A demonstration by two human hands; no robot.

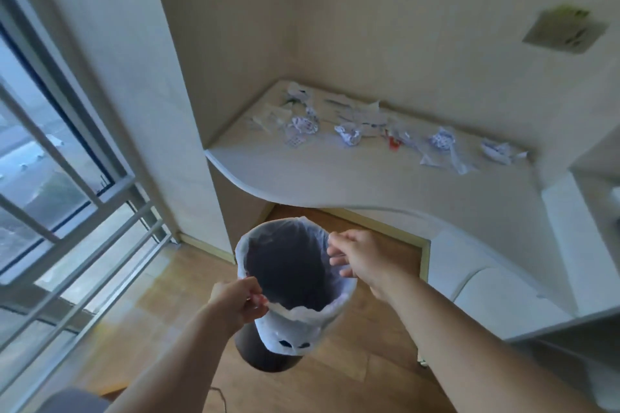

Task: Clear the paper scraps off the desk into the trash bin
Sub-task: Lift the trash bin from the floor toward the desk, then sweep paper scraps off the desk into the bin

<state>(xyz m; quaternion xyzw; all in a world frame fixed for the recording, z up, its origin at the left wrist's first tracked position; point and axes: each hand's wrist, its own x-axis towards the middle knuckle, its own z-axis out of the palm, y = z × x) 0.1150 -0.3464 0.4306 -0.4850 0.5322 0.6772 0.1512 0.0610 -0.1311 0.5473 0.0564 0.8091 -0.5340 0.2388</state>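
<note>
A dark trash bin [268, 357] lined with a white plastic bag [302, 329] is held above the wooden floor in front of the desk. My left hand [236, 303] pinches the bag's rim at the near left edge. My right hand [357, 258] grips the rim at the right edge. The bin's inside looks dark and empty. On the pale curved desk [302, 174] lie several crumpled and flat paper scraps [349, 134], spread from the back left corner to the right end, with a small red bit [392, 141] among them.
A window with metal rails [67, 211] fills the left side. A white wall panel [151, 94] stands between the window and the desk. White drawer units [496, 292] sit under the desk's right part. A paper note [563, 28] hangs on the wall.
</note>
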